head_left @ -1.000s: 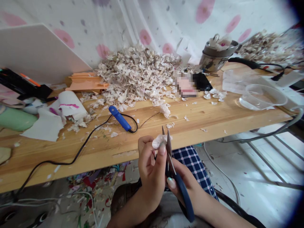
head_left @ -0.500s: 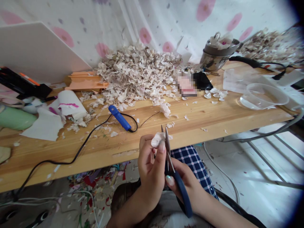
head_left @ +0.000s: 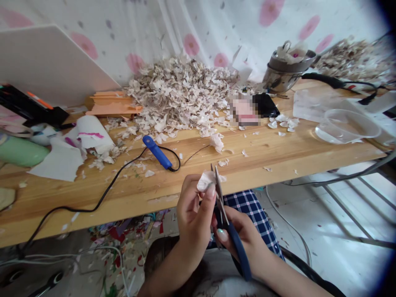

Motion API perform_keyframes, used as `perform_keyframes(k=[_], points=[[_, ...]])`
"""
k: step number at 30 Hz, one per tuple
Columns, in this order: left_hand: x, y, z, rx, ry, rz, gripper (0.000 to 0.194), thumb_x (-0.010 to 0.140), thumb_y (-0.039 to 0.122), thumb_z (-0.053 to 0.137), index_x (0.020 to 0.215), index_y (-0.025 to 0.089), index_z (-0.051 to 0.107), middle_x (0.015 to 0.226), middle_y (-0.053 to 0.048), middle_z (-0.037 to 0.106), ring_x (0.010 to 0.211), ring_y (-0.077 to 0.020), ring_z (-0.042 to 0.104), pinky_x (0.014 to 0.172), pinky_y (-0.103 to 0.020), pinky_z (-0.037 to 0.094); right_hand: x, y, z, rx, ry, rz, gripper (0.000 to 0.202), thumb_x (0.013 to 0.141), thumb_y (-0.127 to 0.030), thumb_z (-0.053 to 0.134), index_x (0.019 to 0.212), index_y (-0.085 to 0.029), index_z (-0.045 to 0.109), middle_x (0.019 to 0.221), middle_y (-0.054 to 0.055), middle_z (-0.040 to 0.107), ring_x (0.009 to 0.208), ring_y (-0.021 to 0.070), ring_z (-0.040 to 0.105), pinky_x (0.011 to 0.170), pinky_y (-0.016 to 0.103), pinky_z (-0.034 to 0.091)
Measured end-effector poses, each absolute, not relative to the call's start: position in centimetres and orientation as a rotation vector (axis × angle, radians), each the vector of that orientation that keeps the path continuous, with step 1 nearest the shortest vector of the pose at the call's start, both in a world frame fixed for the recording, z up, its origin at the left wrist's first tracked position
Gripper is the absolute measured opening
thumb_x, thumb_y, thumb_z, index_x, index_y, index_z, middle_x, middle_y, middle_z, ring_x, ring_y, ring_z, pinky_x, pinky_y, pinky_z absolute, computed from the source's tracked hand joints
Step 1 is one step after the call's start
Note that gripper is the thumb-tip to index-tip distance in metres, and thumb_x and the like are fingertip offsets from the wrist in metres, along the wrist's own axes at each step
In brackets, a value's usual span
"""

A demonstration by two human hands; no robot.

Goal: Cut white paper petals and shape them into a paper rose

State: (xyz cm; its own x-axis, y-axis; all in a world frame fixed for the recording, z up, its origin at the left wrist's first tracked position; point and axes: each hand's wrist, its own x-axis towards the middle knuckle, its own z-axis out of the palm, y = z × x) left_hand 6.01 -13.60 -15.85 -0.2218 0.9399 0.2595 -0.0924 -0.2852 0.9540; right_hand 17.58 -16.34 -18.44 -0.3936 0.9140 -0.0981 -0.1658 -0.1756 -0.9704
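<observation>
Between the thumb and fingers of my left hand [head_left: 196, 210] is a small white paper piece [head_left: 205, 181], petal-like in shape. My right hand [head_left: 243, 237] is wrapped round the handles of dark blue scissors [head_left: 238, 247]. Their blades point up and lie at the right edge of the paper, slightly apart. Both hands are close together in front of the table's near edge. Just beyond the blade tips, a crumpled white paper flower [head_left: 216, 142] on a thin stem lies on the wood.
A big heap of paper scraps [head_left: 182, 95] covers the table's back. A blue-handled tool [head_left: 157, 152] with a black cord lies left of centre. Toward the right are a black phone [head_left: 265, 106], a clear plastic container [head_left: 348, 126] and metal bowls [head_left: 283, 74]. A paper roll [head_left: 94, 134] is at left.
The scissor blades and both hands are nearly where they were, with the paper piece still held. The view has shifted very slightly.
</observation>
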Motion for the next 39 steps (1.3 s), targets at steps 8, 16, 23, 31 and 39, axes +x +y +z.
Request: perform_keyframes(k=[8,16,23,31,39], points=[[5.3,-13.4,-16.7,1.131,0.988,1.629,0.008,0.089,0.024,0.060,0.087,0.023,0.067,0.082,0.000,0.057,0.077,-0.0135,0.053,0.072,-0.024,0.042,17.9,-16.5,-18.4,-0.966,-1.279,1.735,0.041,0.079,-0.056,0.066,0.077,-0.016,0.055,0.064,-0.003,0.046,0.056,0.0099,0.038,0.049,0.022,0.031],[4.8,-13.3,-16.5,1.090,0.901,1.627,0.009,0.087,0.027,0.062,0.082,0.023,0.068,0.081,0.000,0.059,0.076,-0.0144,0.053,0.069,-0.024,0.043,18.6,-16.5,-17.9,-0.999,-1.344,1.745,0.047,0.076,-0.062,0.065,0.074,-0.016,0.055,0.063,-0.002,0.047,0.057,0.0105,0.037,0.051,0.022,0.030],[4.4,-13.1,-16.6,1.082,0.838,1.625,0.009,0.085,0.029,0.065,0.080,0.024,0.071,0.081,-0.001,0.059,0.075,-0.0141,0.053,0.066,-0.024,0.044,19.2,-16.7,-18.0,-0.982,-1.336,1.833,0.049,0.075,-0.064,0.065,0.074,-0.017,0.053,0.061,-0.003,0.045,0.054,0.0100,0.036,0.048,0.022,0.030],[4.1,-13.1,-16.9,1.070,0.825,1.612,0.012,0.084,0.028,0.066,0.074,0.022,0.068,0.078,-0.002,0.057,0.072,-0.0135,0.052,0.063,-0.023,0.044,19.3,-17.0,-18.1,-1.003,-1.324,1.856,0.051,0.074,-0.067,0.063,0.071,-0.018,0.051,0.059,-0.004,0.043,0.052,0.0092,0.034,0.047,0.022,0.029],[4.2,-12.9,-16.1,1.062,0.880,1.576,0.020,0.080,0.037,0.068,0.068,0.021,0.065,0.071,-0.002,0.055,0.065,-0.0141,0.049,0.058,-0.025,0.042,19.7,-17.0,-17.9,-1.005,-1.323,1.896,0.050,0.074,-0.066,0.064,0.071,-0.018,0.051,0.057,-0.005,0.042,0.049,0.0086,0.035,0.045,0.022,0.027]])
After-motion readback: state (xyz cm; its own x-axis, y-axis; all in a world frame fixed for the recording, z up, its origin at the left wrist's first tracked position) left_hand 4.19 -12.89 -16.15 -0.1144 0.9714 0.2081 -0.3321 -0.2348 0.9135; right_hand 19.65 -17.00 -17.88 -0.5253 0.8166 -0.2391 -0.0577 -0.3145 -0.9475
